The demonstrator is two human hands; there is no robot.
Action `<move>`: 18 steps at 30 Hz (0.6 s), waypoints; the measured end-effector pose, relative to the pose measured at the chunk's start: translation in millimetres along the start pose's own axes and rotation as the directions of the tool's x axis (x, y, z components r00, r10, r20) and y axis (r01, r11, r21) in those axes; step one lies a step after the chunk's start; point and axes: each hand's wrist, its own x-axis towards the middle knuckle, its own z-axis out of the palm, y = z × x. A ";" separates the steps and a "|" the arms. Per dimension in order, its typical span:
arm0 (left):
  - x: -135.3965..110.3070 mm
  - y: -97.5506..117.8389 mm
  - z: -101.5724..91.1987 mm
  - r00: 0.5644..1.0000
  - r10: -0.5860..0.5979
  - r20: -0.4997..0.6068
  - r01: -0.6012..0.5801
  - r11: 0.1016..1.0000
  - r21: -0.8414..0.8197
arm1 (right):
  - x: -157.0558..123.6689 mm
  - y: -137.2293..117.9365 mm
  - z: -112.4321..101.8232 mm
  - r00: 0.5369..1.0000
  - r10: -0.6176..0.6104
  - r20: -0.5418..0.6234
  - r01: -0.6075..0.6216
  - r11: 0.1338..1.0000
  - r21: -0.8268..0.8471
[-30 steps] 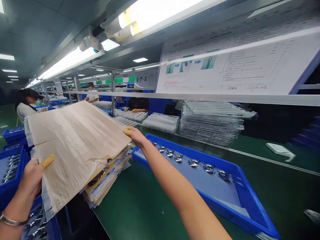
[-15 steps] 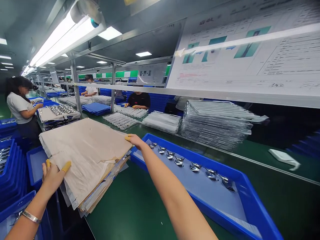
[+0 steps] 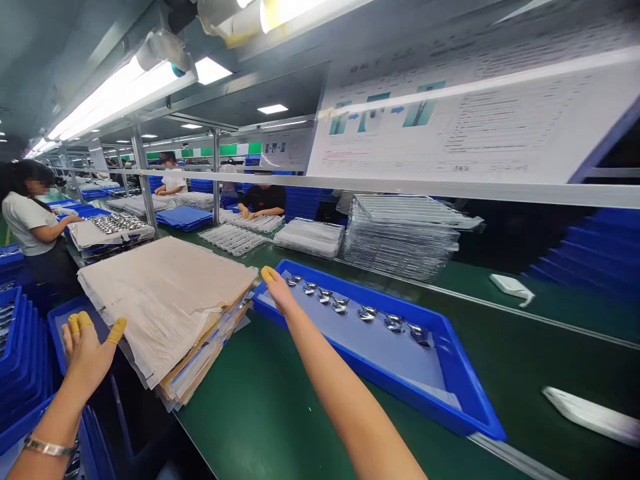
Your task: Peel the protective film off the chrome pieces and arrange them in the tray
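Note:
A thick stack of beige paper sheets lies flat at the left edge of the green bench, overhanging it. My left hand, with yellow finger cots, is open just left of the stack's near corner and apart from it. My right hand reaches forward between the stack's right corner and a blue tray; its fingers are stretched out and hold nothing. The tray has a pale liner and a row of shiny metal spoons along its far side.
Stacked clear plastic trays stand behind the blue tray. Blue crates fill the space at the left. A white object lies on the belt. A person works at far left, others across the line. A shelf rail crosses overhead.
The paper stack went from raised and tilted to lying flat on the bench. My left hand has let go of it and drawn back left. My right hand has come off the stack's corner.

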 end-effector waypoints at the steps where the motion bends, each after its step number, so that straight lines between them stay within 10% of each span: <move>1: -13.0 1.4 -6.8 0.999 0.036 -0.008 -0.036 0.999 -0.026 | -23.5 10.1 -8.6 1.000 0.009 -0.026 -0.009 1.000 0.006; 5: -98.4 7.2 -5.5 0.964 0.245 0.100 -0.225 0.957 -0.182 | -150.8 64.2 -37.0 0.991 0.112 -0.067 -0.112 0.994 0.012; 7: -150.0 11.5 15.3 0.870 0.418 0.264 -0.315 0.880 -0.355 | -221.6 88.4 -43.3 0.978 0.183 -0.097 -0.182 0.983 0.021; 12: -249.0 25.3 84.3 0.356 0.635 0.686 -0.250 0.772 -0.585 | -363.9 106.4 -43.5 0.920 0.311 -0.238 -0.307 0.950 0.055; 18: -293.9 47.7 130.4 -0.227 0.697 0.680 -0.116 0.674 -0.729 | -455.1 92.2 -38.5 0.754 0.480 -0.449 -0.433 0.877 0.210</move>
